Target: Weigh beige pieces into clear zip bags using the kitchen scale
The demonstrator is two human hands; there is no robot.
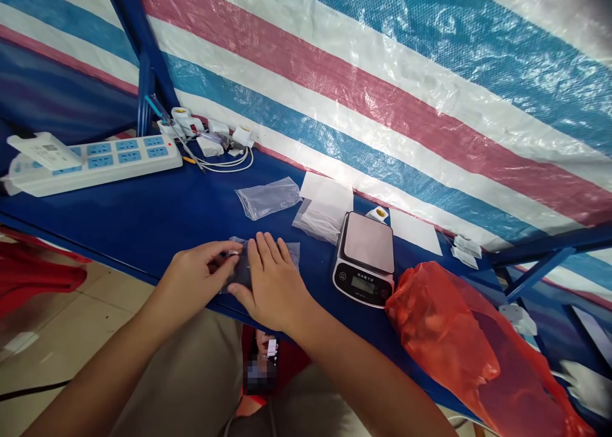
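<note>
At the far left a white power strip [95, 160] is lying along the blue table [157, 217], its long side running left to right, with a small white device [44, 149] resting on its left end. Just past its right end, a cluster of white plug adapters [205, 131] and a coiled white cable [229, 163] are sitting against the striped tarp [382, 74].

Nearer the table's front edge, the left hand [194, 278] is pinching the left end of a small clear plastic bag [265, 258] between thumb and fingertips, a narrow grip closed on the bag's edge. The right hand [272, 284] is lying flat on top of the same bag, fingers spread and pointing away from the person, pressing it down rather than gripping. The bag's long axis is running left to right, so its free end is sticking out to the right of the right hand (what is inside it, if anything, cannot be made out).

Beyond the hands, another clear bag [268, 198] is lying empty-looking and flat. Right of it a stack of white packets [322, 211] is touching a digital scale [364, 258], whose platform is bare. Farthest right, a red plastic bag [459, 341] is bulging, contents hidden.
</note>
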